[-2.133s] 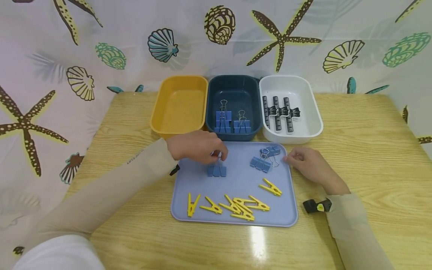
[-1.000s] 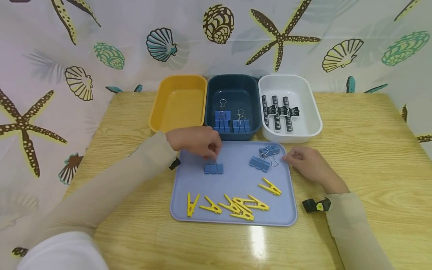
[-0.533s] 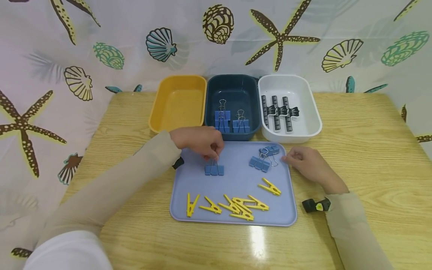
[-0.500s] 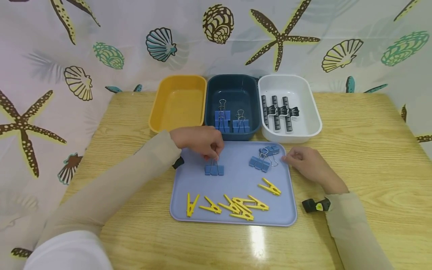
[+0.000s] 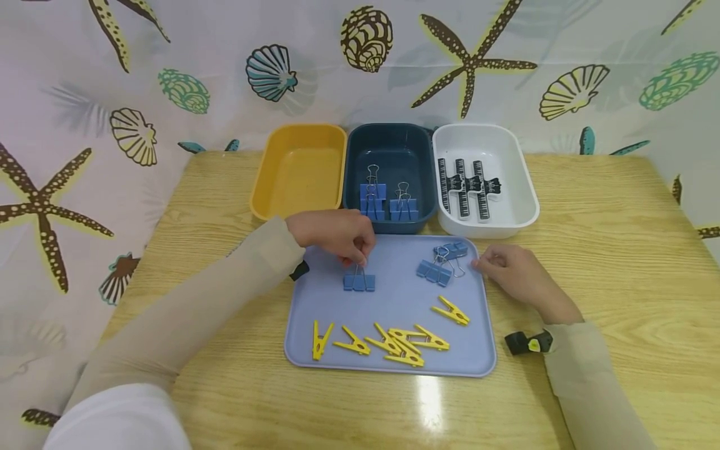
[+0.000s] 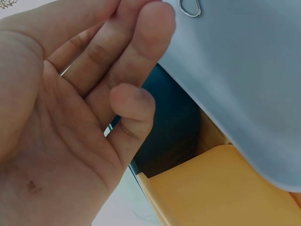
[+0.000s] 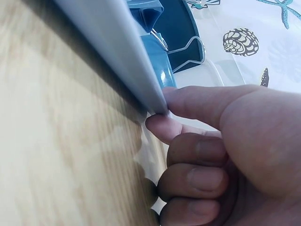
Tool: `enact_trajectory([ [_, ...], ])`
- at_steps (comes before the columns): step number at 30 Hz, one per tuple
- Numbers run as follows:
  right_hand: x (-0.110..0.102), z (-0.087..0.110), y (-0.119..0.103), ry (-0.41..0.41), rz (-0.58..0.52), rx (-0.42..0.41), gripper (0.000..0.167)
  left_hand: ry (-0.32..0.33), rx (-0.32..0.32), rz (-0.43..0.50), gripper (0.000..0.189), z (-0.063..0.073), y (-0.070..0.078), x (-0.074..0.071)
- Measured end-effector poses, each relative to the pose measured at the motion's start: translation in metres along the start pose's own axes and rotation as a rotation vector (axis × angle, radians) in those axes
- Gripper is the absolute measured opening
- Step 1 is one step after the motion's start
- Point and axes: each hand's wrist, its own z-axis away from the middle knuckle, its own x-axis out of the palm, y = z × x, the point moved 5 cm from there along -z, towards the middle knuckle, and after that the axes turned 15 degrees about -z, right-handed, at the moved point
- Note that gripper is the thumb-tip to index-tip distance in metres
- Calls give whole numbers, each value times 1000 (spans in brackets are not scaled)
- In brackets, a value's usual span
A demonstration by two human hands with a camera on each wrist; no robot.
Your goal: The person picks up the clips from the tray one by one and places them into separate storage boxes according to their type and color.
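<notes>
My left hand (image 5: 337, 236) pinches the wire handles of a blue binder clip (image 5: 359, 283), which hangs or stands at the tray's upper left; contact with the tray cannot be told. In the left wrist view, the other fingers (image 6: 153, 35) curl loosely and the clip's body is out of sight. My right hand (image 5: 514, 275) pinches the right rim of the blue-grey tray (image 5: 405, 300) between thumb and forefinger; the right wrist view shows the tray rim (image 7: 127, 61) there. Two more blue binder clips (image 5: 434, 273) lie against each other near that hand.
Several yellow clothespins (image 5: 352, 341) lie on the tray's near half. Behind it stand a yellow bin (image 5: 270, 181), a dark blue bin (image 5: 419, 140) holding blue binder clips, and a white bin (image 5: 520, 187) with 3 black-and-white clips.
Since the earliest frame, my left hand has shifted slightly and its fingers point further down at the clip, which moved slightly left. The right hand stays at the rim.
</notes>
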Motion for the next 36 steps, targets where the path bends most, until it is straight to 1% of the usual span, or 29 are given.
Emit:
enact_trajectory([
  [8,0,-1,1,1,4,-1,26,6,11,-5,16,-1,2,-2],
  [23,0,1,-1,-9,-2,0,28,7,2,-7,15,-6,2,-1],
  [31,-1,1,-2,-6,-5,-4,28,26,23,0,16,-9,3,-3],
  [36,-1,0,0,-4,0,-6,28,30,24,-8,17,-10,5,-6],
])
